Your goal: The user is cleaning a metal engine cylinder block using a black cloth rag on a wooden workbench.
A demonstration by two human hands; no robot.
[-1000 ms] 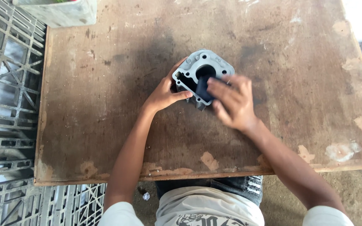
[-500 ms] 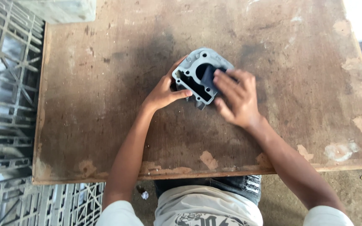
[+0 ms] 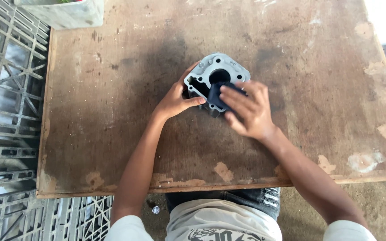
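Observation:
A grey cast-metal engine cylinder block [image 3: 215,71] with a round bore stands on the worn brown wooden table [image 3: 112,111]. My left hand [image 3: 175,100] grips its left side, thumb along the near edge. My right hand [image 3: 246,109] presses a small dark blue pad or cloth [image 3: 217,96] against the block's near right face, fingers spread flat over it. Part of the block's front is hidden behind my right fingers.
Grey plastic lattice crates [image 3: 5,102] lie left of the table and below its near left corner. A white box [image 3: 63,12] sits at the far left corner. Bare dirt ground [image 3: 380,205] shows at the lower right.
My right hand with the dark pad has slid a little across the block's face. My left hand keeps the same grip on the block.

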